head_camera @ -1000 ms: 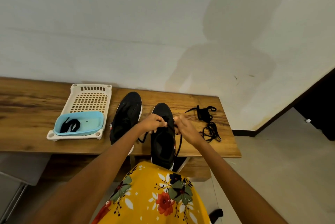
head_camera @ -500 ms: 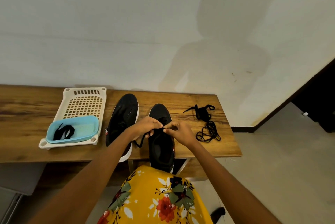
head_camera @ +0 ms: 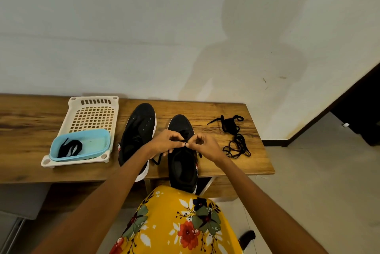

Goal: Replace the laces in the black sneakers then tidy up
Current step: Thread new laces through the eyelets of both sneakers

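sneaker [head_camera: 183,163] lengthwise, toe toward wall [head_camera: 144,27]

Both hands meet over the right-hand black sneaker [head_camera: 183,163] on the wooden bench [head_camera: 216,109]: left hand [head_camera: 167,143] and right hand [head_camera: 203,145] each pinch a bit of the black lace [head_camera: 157,159] at its eyelets, fingertips almost touching. The other black sneaker [head_camera: 137,136] sits just beside it on the left. Further left there's a white plastic basket tray [head_camera: 92,114] holding a light blue tub [head_camera: 93,143] with a black lace [head_camera: 68,149] in it. A loose tangle of black laces [head_camera: 235,140] lies right of the shoes.
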Demonstrator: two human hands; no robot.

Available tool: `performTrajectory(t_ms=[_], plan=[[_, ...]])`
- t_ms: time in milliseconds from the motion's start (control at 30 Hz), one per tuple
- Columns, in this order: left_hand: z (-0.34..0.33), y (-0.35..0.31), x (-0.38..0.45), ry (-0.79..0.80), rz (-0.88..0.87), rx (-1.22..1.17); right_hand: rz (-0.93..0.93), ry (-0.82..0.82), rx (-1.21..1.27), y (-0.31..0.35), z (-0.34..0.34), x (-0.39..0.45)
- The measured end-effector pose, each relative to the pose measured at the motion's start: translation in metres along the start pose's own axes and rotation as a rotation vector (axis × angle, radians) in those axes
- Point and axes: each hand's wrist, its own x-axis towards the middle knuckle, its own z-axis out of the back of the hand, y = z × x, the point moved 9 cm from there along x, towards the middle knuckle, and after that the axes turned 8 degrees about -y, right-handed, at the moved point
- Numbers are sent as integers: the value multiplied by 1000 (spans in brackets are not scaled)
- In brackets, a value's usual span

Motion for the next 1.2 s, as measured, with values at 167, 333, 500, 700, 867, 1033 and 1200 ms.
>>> performTrajectory(t_ms=[167, 333, 500, 700, 867, 1033, 1200], plan=[[0, -4, 2, -74, -109, 80, -79, -17, 160, -4, 7, 5], [1, 1, 0, -145, -62, 22, -17, 88, 101, 1, -5, 1], [1, 5, 2, -138, -15, 1, 36, 59, -53, 1, 0, 1], [2, 7, -2, -119, 8, -11, 130, -22, -400, 15, 19, 1], [0, 3, -2, -128, 15, 15, 5, -86, -476, 15, 48, 1], [0, -2, -6, -162, 13, 55, -64, -23, -457, 29, 67, -7], [-6, -7, -9, -173, 22, 61, -192, -214, 549, 38, 85, -13]])
